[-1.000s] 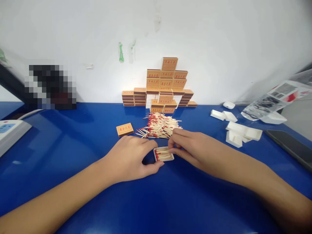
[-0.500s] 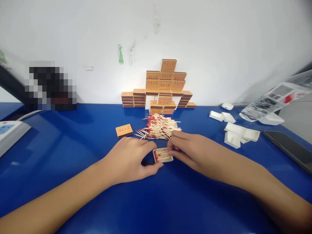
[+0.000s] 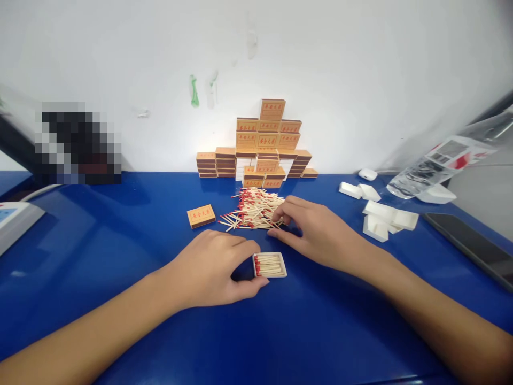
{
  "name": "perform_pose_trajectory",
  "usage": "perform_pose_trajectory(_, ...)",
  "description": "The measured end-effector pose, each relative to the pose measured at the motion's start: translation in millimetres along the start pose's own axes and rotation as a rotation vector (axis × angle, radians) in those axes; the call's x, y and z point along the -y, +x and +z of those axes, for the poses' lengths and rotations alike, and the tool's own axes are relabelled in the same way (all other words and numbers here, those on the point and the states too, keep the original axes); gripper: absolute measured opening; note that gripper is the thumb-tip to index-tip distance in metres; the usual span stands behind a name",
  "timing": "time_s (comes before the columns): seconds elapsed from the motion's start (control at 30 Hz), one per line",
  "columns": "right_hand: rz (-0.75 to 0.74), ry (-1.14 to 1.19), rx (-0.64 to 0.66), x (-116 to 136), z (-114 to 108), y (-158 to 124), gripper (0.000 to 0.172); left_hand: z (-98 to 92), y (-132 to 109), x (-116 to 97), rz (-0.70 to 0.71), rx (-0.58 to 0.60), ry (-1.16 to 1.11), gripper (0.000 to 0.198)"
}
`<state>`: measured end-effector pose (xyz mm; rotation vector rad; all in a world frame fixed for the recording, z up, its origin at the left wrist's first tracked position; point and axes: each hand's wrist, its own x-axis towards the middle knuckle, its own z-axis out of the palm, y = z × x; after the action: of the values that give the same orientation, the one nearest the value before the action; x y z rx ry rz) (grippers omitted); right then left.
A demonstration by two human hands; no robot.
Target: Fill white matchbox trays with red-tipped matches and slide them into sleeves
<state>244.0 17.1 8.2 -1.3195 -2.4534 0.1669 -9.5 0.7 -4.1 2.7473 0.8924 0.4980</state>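
A small white matchbox tray point(image 3: 285, 266) lies on the blue table, with red-tipped matches point(image 3: 267, 264) lined up lengthwise in it, heads to the left. My left hand point(image 3: 218, 267) steadies it, thumb at the near edge and forefinger at the far corner. Behind the tray spreads a loose pile of matches point(image 3: 256, 208). At its right front edge is my right hand point(image 3: 310, 227), thumb and fingers apart around some match ends. Left of the pile lies a closed orange matchbox cover point(image 3: 201, 216) with red lettering.
Against the wall stands a stack of matchboxes point(image 3: 267, 140). Several white trays point(image 3: 390, 216), an earbud case point(image 3: 367, 174), a plastic bottle point(image 3: 433, 160) and a phone point(image 3: 468, 243) are at the right. A white device point(image 3: 18, 224) sits at the left edge.
My right hand has moved from the tray's right end up to the match pile, and its fingers have parted. The tray now shows fully, with my left hand still on it.
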Motion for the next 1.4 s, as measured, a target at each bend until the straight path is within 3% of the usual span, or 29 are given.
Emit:
perform_pose_trajectory(0.4,0.054,0.008,0.116,1.4,13.7,6.0,0.011,-1.1,0.1,0.9,-0.054,-0.028,0.056,0.03)
perform_pose_trajectory(0.6,-0.005,-0.101,0.151,-10.3,2.6,0.0,0.015,-3.5,3.2,-1.5,-0.145,-0.018,0.079,0.027)
perform_pose_trajectory(0.87,0.025,0.049,0.151,1.4,-20.3,-1.4,0.014,-3.7,2.1,-0.6,-0.182,-0.054,0.077,0.026)
perform_pose_trajectory(1.17,-0.05,0.057,0.286,25.5,-13.0,-4.1,0.012,-4.1,4.0,-0.9,-0.173,-0.057,0.074,0.025)
perform_pose_trajectory(1.4,-0.105,0.114,0.251,19.0,-13.0,-6.3,0.009,-4.3,3.7,-1.5,-0.16,-0.032,0.051,0.025)
